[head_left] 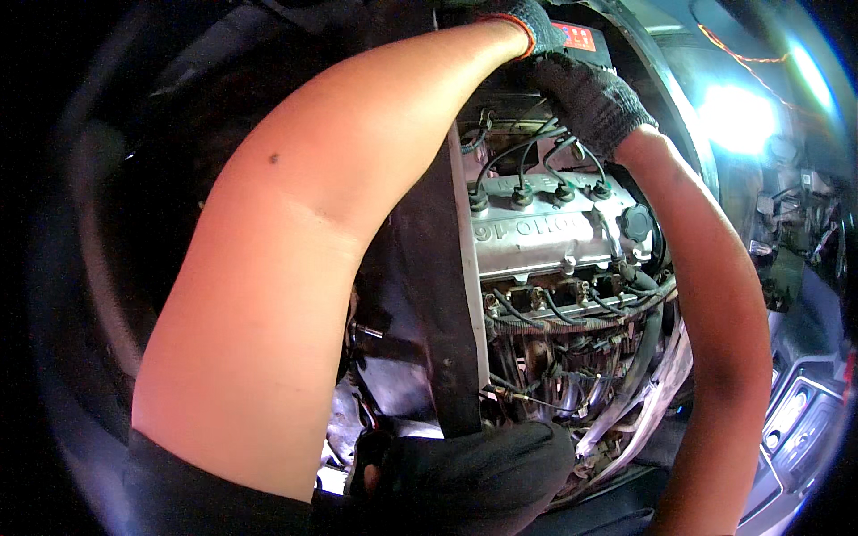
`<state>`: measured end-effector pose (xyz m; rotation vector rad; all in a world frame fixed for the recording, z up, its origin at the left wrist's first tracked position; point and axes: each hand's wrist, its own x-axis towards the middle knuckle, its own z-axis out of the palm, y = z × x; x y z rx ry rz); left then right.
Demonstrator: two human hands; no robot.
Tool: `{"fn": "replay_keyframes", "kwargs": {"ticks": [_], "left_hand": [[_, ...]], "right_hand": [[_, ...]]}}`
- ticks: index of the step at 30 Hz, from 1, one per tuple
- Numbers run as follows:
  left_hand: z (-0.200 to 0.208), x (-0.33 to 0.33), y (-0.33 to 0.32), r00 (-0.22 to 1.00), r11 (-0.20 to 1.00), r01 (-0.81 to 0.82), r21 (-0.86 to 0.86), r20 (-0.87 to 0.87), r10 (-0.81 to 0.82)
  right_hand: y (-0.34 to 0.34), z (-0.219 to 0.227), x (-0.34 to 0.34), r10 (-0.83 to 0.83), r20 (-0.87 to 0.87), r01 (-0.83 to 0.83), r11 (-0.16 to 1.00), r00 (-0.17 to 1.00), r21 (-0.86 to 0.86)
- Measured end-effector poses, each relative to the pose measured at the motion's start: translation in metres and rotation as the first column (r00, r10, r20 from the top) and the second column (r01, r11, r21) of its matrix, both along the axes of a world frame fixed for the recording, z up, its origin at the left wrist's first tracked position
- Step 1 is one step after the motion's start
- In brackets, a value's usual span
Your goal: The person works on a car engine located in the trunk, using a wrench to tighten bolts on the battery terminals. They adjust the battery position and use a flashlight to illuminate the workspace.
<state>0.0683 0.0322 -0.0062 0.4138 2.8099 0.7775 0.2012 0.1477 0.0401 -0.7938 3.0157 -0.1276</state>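
Both my arms reach to the top of the head view, over a car's engine bay. My left hand (523, 25), in a dark knit glove with an orange cuff edge, is beside a dark box with a red label (576, 37), which looks like a battery. Its fingers are hidden. Just below, my right hand (594, 103) wears a dark grey knit glove and points left toward the other hand. Its fingertips are lost in shadow, so any grip cannot be made out. Black ignition leads (527, 152) run under it to the silver valve cover (536, 246).
A black oil cap (635, 223) sits at the cover's right end. Hoses and wiring (581, 322) crowd below. A dark beam (442, 313) stands left of the engine. My trousered knee (509, 469) is underneath. A bright lamp (737, 118) and a headlight (791, 420) are at right.
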Motion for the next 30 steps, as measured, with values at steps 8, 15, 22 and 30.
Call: {"fn": "replay_keyframes", "kwargs": {"ticks": [8,15,22,30], "left_hand": [[0.001,-0.019,-0.008,0.981,0.99,0.134,-0.04,0.144,-0.127],[-0.021,-0.036,-0.009,0.99,0.985,0.143,-0.096,0.002,-0.143],[-0.011,-0.017,0.0,0.978,0.976,0.209,-0.064,-0.009,-0.21],[-0.053,-0.042,0.009,0.973,0.969,0.219,-0.113,-0.049,-0.226]], "right_hand": [[-0.016,0.011,-0.005,-0.085,0.075,0.078,0.992,0.994,0.095],[-0.005,-0.01,-0.012,0.075,-0.1,-0.067,0.995,0.992,0.075],[0.013,-0.017,0.001,0.065,-0.111,-0.05,0.989,0.992,0.136],[-0.005,-0.005,-0.003,0.008,-0.018,-0.006,0.996,1.0,0.089]]}}
